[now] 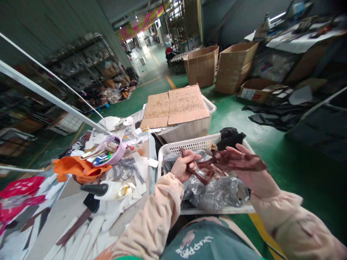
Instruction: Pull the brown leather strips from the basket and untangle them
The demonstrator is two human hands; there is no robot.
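My left hand (185, 167) is closed around one end of a brown strappy piece (207, 175), which looks like soft leather or cloth. Its thin strips hang between my two hands, above a white plastic basket (187, 145). Beside it, my right hand (253, 175) has its fingers stretched out; a brown, motion-blurred part of the piece runs across the palm. Grey crumpled plastic bags (211, 195) fill the basket beneath my hands. A black bundle (231, 138) lies at the basket's far right corner.
On my left, a table holds a lilac basket (119, 153), orange material (78, 169), a white bottle with a black nozzle (108, 189) and pale strips. Flattened cardboard (175, 106) covers a bin ahead. Cardboard boxes (202, 66) stand beyond; a white metal bar (54, 95) slants at left.
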